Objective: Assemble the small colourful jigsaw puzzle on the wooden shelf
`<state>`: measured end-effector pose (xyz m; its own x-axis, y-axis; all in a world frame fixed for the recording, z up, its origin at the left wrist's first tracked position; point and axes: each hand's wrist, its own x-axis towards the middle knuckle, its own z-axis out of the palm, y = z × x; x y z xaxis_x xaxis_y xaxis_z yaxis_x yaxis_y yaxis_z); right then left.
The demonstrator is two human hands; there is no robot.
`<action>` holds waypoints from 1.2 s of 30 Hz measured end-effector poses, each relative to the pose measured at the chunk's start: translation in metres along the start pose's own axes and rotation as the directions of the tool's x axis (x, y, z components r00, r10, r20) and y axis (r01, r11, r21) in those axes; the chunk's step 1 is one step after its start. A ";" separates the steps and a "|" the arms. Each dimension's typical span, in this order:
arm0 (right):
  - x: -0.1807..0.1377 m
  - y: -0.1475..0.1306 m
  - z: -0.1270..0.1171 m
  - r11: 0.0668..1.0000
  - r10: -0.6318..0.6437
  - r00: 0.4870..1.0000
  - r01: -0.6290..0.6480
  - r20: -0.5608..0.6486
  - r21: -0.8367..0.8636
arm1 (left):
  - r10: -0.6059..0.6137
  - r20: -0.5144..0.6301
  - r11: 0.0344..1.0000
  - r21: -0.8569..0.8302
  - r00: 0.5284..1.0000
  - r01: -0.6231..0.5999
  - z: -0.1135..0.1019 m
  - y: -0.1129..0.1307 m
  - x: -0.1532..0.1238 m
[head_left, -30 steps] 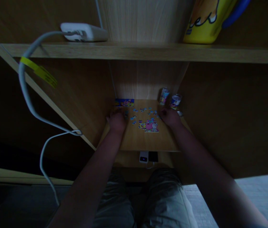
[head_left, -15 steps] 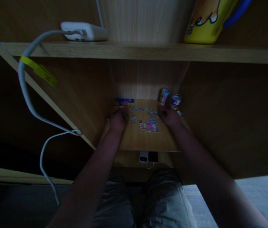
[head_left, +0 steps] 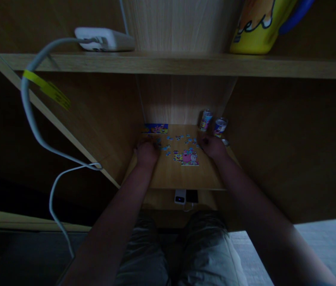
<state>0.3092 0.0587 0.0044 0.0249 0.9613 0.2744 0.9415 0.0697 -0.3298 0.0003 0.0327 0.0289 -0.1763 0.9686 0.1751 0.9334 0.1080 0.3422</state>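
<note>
Several loose jigsaw puzzle pieces (head_left: 178, 138) lie scattered on the wooden shelf board, with a partly joined cartoon puzzle (head_left: 189, 157) in front of them. My left hand (head_left: 146, 151) rests at the left side of the board, beside a few pieces. Its fingers look curled, but in the dim light I cannot make out what is in them. On the right, my right hand (head_left: 212, 146) lies with bent fingers close to the loose pieces; whether it holds anything is hidden. A blue picture card (head_left: 156, 128) lies behind my left hand.
Behind my right hand stand a small printed can (head_left: 206, 120) and an open tin (head_left: 220, 126), with a round lid (head_left: 225, 142) nearby. Overhead, the upper shelf (head_left: 168, 63) carries a white adapter (head_left: 105, 39) with a hanging cable and a yellow mug (head_left: 257, 35). A white device (head_left: 180, 196) sits below.
My left hand has shifted slightly and its fingers look more drawn in, uncovering a little of the area behind them. My right hand and the joined puzzle look the same.
</note>
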 end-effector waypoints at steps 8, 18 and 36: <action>0.002 0.004 0.003 0.998 -0.011 1.000 0.013 -0.020 0.065 | 0.029 -0.051 0.976 -0.212 0.998 -0.039 0.012 -0.014 0.012; -0.004 -0.017 0.007 0.759 -0.207 0.978 0.171 -0.016 0.628 | 0.316 -0.024 0.497 -0.847 0.949 -0.187 0.035 0.000 0.015; -0.006 -0.031 0.011 0.596 -0.293 0.945 0.064 0.143 0.801 | 0.571 -0.114 0.460 -0.777 0.813 -0.431 0.039 0.019 -0.008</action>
<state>0.2765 0.0536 0.0029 -0.3007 0.9262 0.2273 0.2932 0.3166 -0.9021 0.0314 0.0358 -0.0025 0.3537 0.8241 0.4425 0.2623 -0.5415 0.7987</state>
